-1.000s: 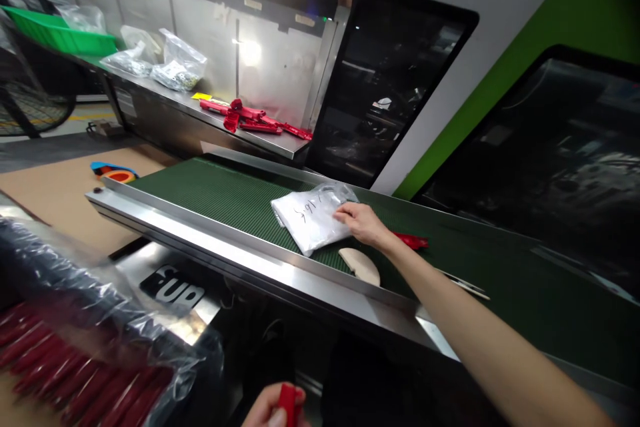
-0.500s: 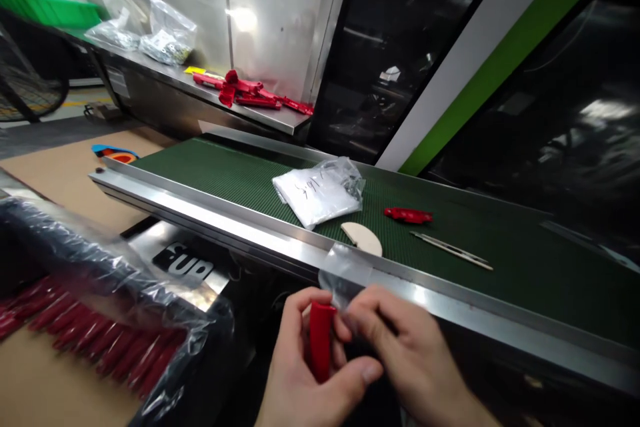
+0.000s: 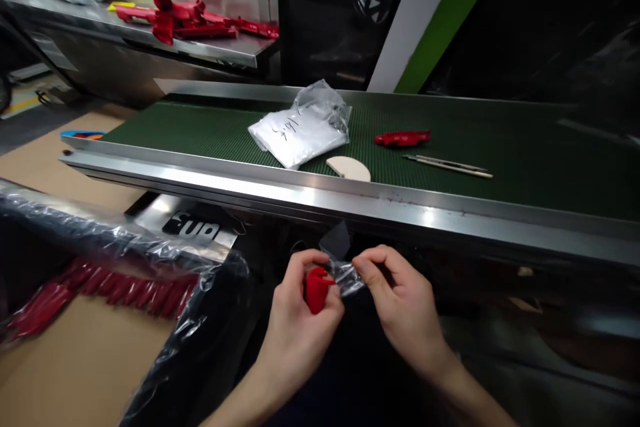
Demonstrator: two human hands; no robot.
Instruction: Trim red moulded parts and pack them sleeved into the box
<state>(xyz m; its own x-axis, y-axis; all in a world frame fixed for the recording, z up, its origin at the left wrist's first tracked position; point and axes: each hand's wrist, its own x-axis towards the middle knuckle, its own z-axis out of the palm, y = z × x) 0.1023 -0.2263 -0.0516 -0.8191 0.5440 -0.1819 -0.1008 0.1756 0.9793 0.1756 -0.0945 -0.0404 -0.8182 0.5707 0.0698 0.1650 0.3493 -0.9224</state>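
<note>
My left hand (image 3: 305, 313) is closed around a red plastic part (image 3: 317, 290), whose upper end shows between thumb and fingers. Between my hands is a small clear plastic bag (image 3: 345, 273), its edge pinched by the thumb and fingertips of my right hand (image 3: 400, 300). The bag touches the left fingers beside the red part; whether any of the part sits inside it, I cannot tell. Both hands are in front of the conveyor's near metal rail (image 3: 320, 197).
On the green conveyor belt (image 3: 200, 130) lie a stack of white bags (image 3: 300, 133), a cream curved piece (image 3: 350, 168), a red part (image 3: 403, 138) and tweezers (image 3: 447, 165). A plastic-lined box (image 3: 65, 373) at left holds several bagged red parts (image 3: 140, 290). More red parts (image 3: 185, 17) lie on a metal shelf.
The view has shifted, so the belt and shelf sit higher in the picture. My right hand has drawn away from the left, stretching the clear bag between them. The red part has turned in my left hand.
</note>
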